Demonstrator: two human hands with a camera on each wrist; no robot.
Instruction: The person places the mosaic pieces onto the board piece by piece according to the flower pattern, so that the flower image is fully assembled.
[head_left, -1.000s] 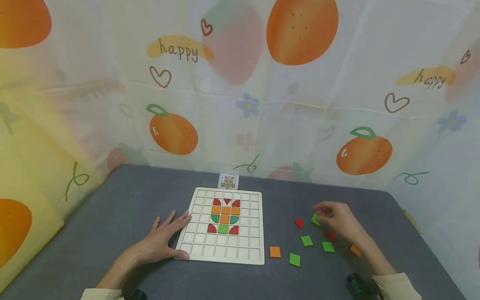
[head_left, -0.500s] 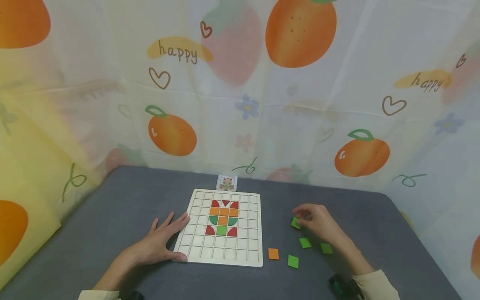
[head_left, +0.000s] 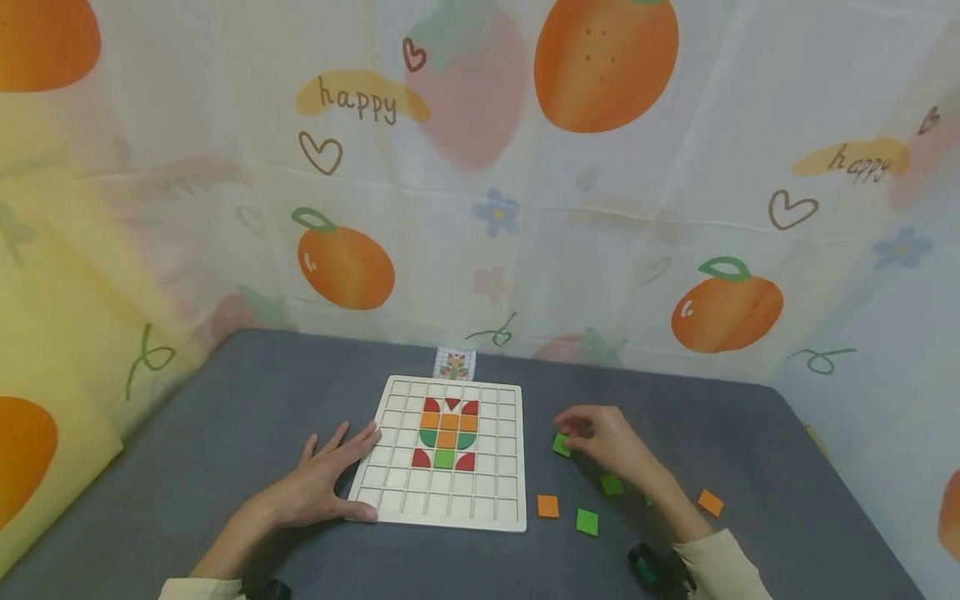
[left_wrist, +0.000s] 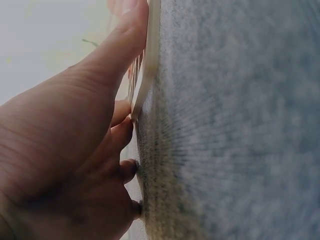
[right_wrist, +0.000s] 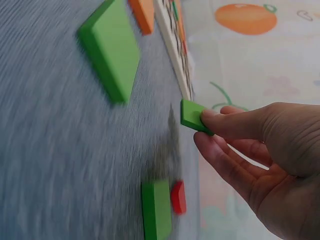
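We've got right hand [head_left: 606,437] pinching green tile [right_wrist: 191,114] off the table [head_left: 300,392], just right of board [head_left: 498,485]; with left hand [head_left: 324,479] spread at board's left edge, we'd best brace it and lower tile level.

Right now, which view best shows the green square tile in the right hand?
The right wrist view shows the green square tile large, its thickness visible. The head view shows it small; the left wrist view misses it.

Board [head_left: 450,507] on table [head_left: 292,392], card [head_left: 454,364] behind, inset tiles [head_left: 447,439] within. Left hand [head_left: 322,487] at board's left edge. To board's right: held tile [head_left: 560,446] in right hand [head_left: 613,443], loose tiles [head_left: 547,506] on table.
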